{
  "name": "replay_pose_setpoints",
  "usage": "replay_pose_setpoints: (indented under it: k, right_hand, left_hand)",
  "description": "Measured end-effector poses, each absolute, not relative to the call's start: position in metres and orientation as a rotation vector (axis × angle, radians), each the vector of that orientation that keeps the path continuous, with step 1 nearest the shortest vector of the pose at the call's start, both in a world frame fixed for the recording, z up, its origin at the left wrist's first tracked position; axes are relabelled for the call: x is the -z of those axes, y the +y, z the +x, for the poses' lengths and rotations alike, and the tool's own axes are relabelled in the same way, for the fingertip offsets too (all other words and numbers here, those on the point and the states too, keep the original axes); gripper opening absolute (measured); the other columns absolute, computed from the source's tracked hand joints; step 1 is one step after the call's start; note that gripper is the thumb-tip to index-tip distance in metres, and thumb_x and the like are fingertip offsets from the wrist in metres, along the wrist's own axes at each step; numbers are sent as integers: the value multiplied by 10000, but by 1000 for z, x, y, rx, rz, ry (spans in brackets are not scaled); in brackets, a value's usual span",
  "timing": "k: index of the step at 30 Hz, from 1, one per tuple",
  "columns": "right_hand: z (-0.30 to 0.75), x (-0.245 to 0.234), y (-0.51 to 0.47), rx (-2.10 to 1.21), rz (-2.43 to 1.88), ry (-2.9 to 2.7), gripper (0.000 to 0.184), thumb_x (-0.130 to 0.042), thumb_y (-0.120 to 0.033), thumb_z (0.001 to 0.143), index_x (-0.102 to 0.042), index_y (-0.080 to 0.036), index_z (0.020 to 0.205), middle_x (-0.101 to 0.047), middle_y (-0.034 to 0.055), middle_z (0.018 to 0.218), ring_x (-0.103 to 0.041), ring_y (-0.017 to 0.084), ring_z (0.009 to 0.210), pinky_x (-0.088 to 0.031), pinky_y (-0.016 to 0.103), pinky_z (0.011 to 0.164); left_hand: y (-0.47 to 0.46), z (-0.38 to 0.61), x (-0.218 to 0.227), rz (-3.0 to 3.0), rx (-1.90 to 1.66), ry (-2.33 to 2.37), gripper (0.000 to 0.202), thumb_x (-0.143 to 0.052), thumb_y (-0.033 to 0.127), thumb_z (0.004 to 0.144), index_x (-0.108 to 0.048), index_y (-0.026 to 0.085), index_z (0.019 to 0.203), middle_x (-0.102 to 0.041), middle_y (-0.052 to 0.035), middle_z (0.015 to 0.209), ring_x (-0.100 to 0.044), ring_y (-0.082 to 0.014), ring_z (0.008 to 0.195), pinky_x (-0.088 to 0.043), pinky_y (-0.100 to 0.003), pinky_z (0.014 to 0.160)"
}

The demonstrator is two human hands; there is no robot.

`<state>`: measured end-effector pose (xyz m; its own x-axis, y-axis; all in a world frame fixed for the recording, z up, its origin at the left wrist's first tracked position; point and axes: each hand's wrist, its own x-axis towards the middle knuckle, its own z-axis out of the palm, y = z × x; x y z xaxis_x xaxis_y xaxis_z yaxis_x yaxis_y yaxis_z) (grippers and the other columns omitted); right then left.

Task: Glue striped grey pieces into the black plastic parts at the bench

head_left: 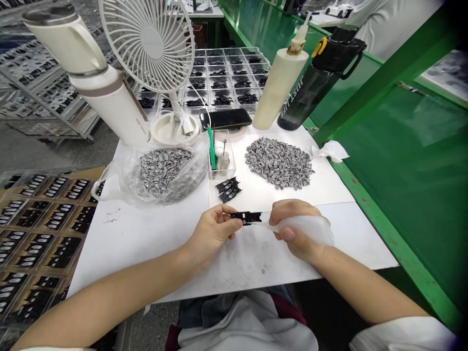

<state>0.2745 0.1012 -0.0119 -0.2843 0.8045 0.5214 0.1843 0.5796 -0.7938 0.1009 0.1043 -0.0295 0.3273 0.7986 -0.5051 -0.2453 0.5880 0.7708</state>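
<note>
Left hand point(210, 235) grips black part point(242, 217); right hand point(297, 229) grips white cloth point(305, 230) against it. Gray pieces point(279, 163) lie ahead on tabletop point(124, 243).

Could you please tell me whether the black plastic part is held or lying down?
Held: the left hand pinches the black plastic part, its other end meeting white cloth in the right hand.

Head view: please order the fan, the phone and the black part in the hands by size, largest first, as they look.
1. Fan
2. Phone
3. Black part

The part is nearer the camera, so true sizes are unsure.
</note>
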Motion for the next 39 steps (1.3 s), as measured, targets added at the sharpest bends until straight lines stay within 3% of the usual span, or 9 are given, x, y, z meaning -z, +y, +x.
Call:
replay_pose_setpoints:
  k: [6,14,26,39]
  right_hand:
    - [274,15,104,-686,-731,-1785,94,-494,-260,787,-568,-228,739,-534,18,587,-472,128,476,-369,282,442]
    - [274,14,105,-652,-713,-1796,75,-496,-212,771,-570,-199,760,-496,6,531,-477,119,476,-384,261,440]
    - [272,14,107,-612,-662,-1819,53,-515,-199,754,-532,-188,705,-549,18,612,-473,102,481,-379,249,437]
    - [273,14,105,-582,-691,-1826,70,-489,-230,781,-541,-209,738,-540,19,571,-460,110,446,-369,263,415]
  left_hand:
    - [105,101,29,656,-742,1029,216,-668,184,611,-521,158,767,-451,62,539,-408,-62,512,-342,-208,519]
    - [105,101,30,660,-744,1020,219,-678,193,608,-523,164,760,-460,68,523,-413,-62,502,-344,-205,515]
    - [105,102,34,678,-755,1006,220,-678,197,617,-522,162,770,-453,63,536,-409,-62,510,-345,-205,515]
    - [105,102,28,678,-732,1032,197,-656,187,617,-518,160,754,-449,65,526,-408,-63,512,-346,-206,519]
